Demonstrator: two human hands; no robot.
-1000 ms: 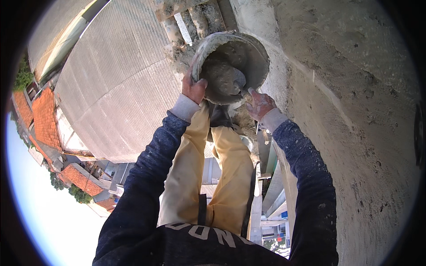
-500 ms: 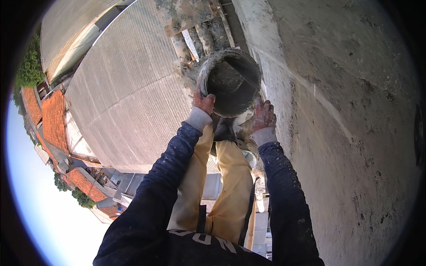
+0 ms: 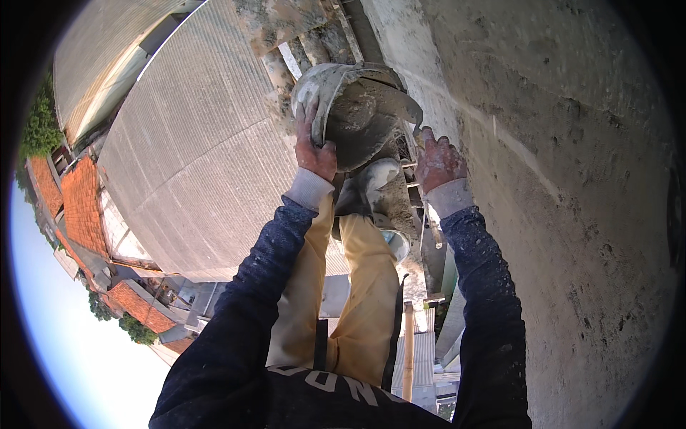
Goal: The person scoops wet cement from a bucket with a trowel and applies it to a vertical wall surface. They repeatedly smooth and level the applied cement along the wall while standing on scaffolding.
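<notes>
A mortar-smeared bucket (image 3: pixel 309 89) is tilted in front of me, its mouth toward my right side. Wet grey mortar (image 3: pixel 354 118) coats its inside. My left hand (image 3: pixel 316 149) is closed on the bucket's left side, thumb near the rim. In my right hand (image 3: pixel 439 161), fingers wrapped round the handle, is a trowel (image 3: pixel 401 104). Its grey blade reaches over the rim into the bucket's mouth. The handle is mostly hidden by the fingers.
A rough plastered wall (image 3: pixel 557 186) rises close on my right. Mortar-covered boards (image 3: pixel 286 21) lie ahead, beyond the bucket. A smaller pail (image 3: pixel 397 245) stands by my legs. Corrugated roofing (image 3: pixel 193 143) spreads below to the left, with orange tiled roofs (image 3: pixel 84 204) farther off.
The bucket has tipped over to the right and shifted slightly left with my left hand. My right hand has moved right, and the trowel blade shows more plainly over the rim.
</notes>
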